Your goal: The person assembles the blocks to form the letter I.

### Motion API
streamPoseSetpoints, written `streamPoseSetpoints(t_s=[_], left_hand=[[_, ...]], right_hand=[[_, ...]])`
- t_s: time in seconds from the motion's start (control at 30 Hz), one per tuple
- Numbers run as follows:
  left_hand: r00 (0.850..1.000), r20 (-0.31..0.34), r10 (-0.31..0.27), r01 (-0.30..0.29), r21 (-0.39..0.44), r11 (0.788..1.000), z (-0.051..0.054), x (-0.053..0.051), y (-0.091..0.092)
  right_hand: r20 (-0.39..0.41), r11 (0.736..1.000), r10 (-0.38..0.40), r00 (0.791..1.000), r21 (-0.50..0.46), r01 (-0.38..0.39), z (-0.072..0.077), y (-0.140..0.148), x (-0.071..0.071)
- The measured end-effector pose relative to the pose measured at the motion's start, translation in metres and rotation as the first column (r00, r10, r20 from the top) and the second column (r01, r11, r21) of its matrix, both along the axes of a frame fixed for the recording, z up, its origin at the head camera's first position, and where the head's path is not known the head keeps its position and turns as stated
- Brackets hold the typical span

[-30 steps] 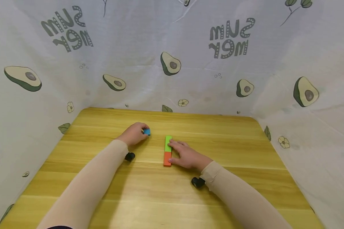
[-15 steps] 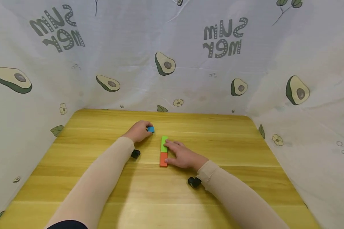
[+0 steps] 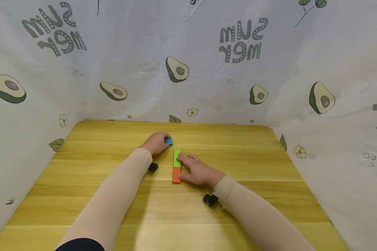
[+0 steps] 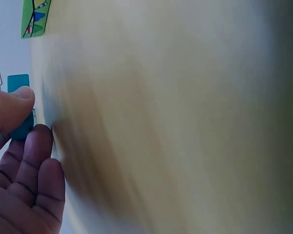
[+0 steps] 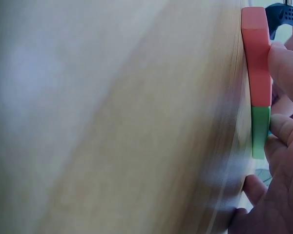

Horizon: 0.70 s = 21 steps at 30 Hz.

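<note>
In the head view, my left hand (image 3: 156,143) pinches a small blue block (image 3: 169,142) between thumb and fingers, to the far left of a green block (image 3: 177,158). The left wrist view shows the thumb across this block (image 4: 18,82), which looks teal there. An orange block (image 3: 176,175) lies end to end with the green one, on the near side. My right hand (image 3: 198,170) rests beside this pair, its thumb touching the orange block and its fingertips the green one. Seen from the right wrist, the two blocks meet at their ends, the nearer one looking red (image 5: 257,63).
A wooden table (image 3: 176,216) spreads under both hands. White cloth (image 3: 138,62) printed with avocados and mirrored lettering hangs behind and at the sides. Small black devices (image 3: 211,200) sit at both wrists. Printed bunting (image 4: 39,18) marks a green block in the left wrist view.
My left hand has carried the blue block rightward, closer to the far end of the green block. My right hand stays on the pair. The head view has turned slightly right.
</note>
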State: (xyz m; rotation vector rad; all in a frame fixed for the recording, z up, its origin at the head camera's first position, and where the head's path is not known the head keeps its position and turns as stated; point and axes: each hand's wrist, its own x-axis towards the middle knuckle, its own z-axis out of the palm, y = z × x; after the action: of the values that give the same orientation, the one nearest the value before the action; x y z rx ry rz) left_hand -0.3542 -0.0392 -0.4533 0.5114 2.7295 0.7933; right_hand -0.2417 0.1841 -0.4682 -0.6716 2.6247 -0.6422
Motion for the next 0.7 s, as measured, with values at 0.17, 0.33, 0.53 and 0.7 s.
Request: streamPoseSetpoints(t_s=[0.17,0.33,0.53,0.7], left_hand=[[1.0,-0.008,-0.018,0.018,-0.015,1.0,0.0,0.0,0.008],[1.0,-0.008,-0.025,0.024,-0.036,0.999,-0.003,-0.003,0.017],[0.999,0.004,-0.035,0.035,-0.052,0.998,-0.002,-0.002,0.025],[0.999,0.018,-0.045,0.045,-0.03,0.999,-0.004,-0.002,0.024]], right_hand=[[-0.002,1.0,0.004,1.0,-0.005,-0.004,0.001,0.0,0.0],[-0.006,1.0,0.011,1.0,-0.006,-0.011,0.001,0.0,0.0],[0.0,1.0,0.005,1.0,-0.003,-0.005,0.001,0.0,-0.001],[0.0,1.0,0.002,1.0,-0.003,-0.002,0.0,0.0,-0.001]])
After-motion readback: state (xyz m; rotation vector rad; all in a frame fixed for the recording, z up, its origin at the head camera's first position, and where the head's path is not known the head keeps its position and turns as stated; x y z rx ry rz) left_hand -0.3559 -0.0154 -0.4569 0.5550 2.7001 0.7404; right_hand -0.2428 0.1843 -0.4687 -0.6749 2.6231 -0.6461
